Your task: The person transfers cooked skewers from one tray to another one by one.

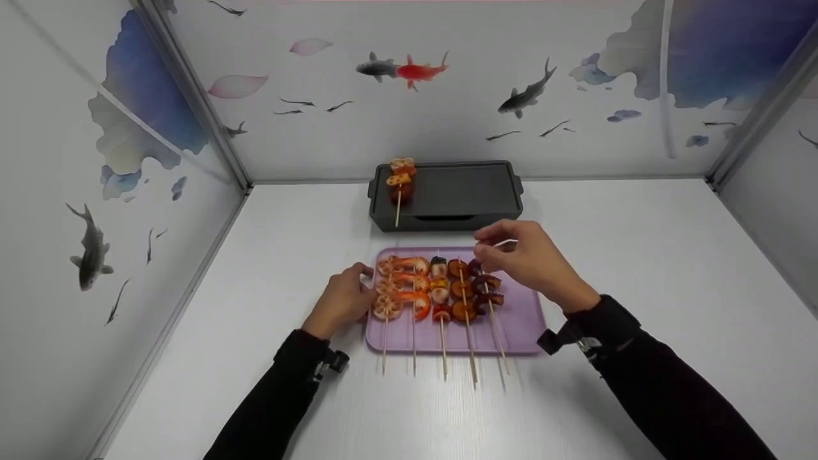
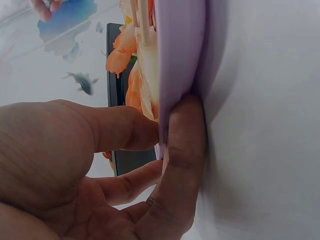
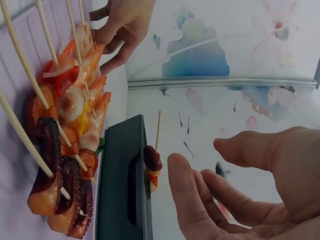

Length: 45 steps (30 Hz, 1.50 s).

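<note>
My left hand [image 1: 345, 297] pinches the left rim of a purple tray [image 1: 521, 326]; in the left wrist view the thumb [image 2: 132, 129] lies at the rim and a finger [image 2: 182, 145] goes beneath it. Several skewers lie side by side on the tray: lotus root slices [image 1: 388, 306], shrimp [image 1: 418, 303], a mixed one [image 1: 439, 291], round orange-brown slices [image 1: 461, 291] and dark octopus pieces [image 1: 487, 299]. Over the tray's far right corner, my right hand [image 1: 527, 259] hovers by the octopus skewer. Its fingers are loosely bent, thumb apart from them, holding nothing in the right wrist view.
Behind the tray stands a dark grey grill plate [image 1: 460, 191]. One loaded skewer [image 1: 401, 185] lies at its left end, stick toward me. White panels with painted fish [image 1: 422, 69] and leaves enclose the white table [image 1: 639, 255] at the back and sides.
</note>
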Available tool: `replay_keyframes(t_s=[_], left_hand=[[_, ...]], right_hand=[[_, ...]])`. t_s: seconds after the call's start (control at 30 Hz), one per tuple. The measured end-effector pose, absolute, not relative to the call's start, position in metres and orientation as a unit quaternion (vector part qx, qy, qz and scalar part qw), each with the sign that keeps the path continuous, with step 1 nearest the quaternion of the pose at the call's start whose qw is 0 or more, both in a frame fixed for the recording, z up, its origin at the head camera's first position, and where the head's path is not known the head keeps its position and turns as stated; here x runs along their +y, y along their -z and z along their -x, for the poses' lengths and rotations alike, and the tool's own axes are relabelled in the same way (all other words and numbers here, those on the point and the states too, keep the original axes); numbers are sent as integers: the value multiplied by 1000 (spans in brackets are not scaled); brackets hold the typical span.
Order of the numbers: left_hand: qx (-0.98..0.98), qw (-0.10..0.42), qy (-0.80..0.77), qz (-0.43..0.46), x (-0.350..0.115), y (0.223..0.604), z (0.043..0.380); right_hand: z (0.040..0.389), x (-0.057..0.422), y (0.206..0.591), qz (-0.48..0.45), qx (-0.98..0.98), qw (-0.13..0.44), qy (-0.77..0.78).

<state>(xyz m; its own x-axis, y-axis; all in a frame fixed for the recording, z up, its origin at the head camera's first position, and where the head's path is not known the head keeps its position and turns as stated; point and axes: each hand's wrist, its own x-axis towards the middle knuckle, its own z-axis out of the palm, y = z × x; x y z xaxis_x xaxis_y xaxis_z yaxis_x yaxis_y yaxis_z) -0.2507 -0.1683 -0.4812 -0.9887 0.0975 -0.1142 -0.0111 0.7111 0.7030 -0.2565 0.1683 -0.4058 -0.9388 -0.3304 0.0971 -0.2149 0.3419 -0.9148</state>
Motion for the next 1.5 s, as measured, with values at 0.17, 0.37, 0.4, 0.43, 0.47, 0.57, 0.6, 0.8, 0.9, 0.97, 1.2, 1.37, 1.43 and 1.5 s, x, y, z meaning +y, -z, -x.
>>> replay_keyframes(t_s=[0.17, 0.37, 0.4, 0.43, 0.47, 0.57, 0.6, 0.8, 0.9, 0.97, 1.2, 1.37, 1.43, 1.5], left_hand=[[923, 74, -378, -21, -168, 482, 251], [920, 72, -383, -27, -169, 481, 251], [920, 73, -384, -28, -169, 481, 250], [919, 73, -386, -28, -169, 481, 250], [920, 72, -385, -28, -169, 481, 250], [922, 70, -380, -30, -168, 482, 250], [923, 70, -378, -31, -168, 482, 250], [924, 65, -376, -37, -169, 483, 251], [923, 64, -378, -37, -170, 483, 251], [923, 65, -378, -35, -170, 482, 251], [923, 68, -377, -27, -170, 482, 252], [921, 74, -383, -25, -170, 482, 252], [923, 72, -378, -31, -170, 482, 252], [926, 66, -371, -36, -170, 481, 253]], right_hand=[[275, 157, 404, 170, 818, 47, 547], [296, 141, 403, 168, 797, 58, 577], [299, 138, 402, 167, 794, 63, 582], [302, 135, 402, 166, 790, 68, 586], [304, 133, 402, 165, 787, 72, 590], [312, 124, 402, 157, 778, 84, 603], [314, 122, 402, 154, 777, 85, 605], [327, 106, 406, 145, 769, 90, 616], [332, 98, 407, 139, 764, 94, 623], [335, 93, 407, 134, 761, 97, 627], [345, 73, 410, 118, 758, 103, 633], [350, 61, 412, 106, 755, 102, 639], [351, 58, 413, 106, 752, 103, 643], [352, 56, 414, 107, 747, 107, 648]])
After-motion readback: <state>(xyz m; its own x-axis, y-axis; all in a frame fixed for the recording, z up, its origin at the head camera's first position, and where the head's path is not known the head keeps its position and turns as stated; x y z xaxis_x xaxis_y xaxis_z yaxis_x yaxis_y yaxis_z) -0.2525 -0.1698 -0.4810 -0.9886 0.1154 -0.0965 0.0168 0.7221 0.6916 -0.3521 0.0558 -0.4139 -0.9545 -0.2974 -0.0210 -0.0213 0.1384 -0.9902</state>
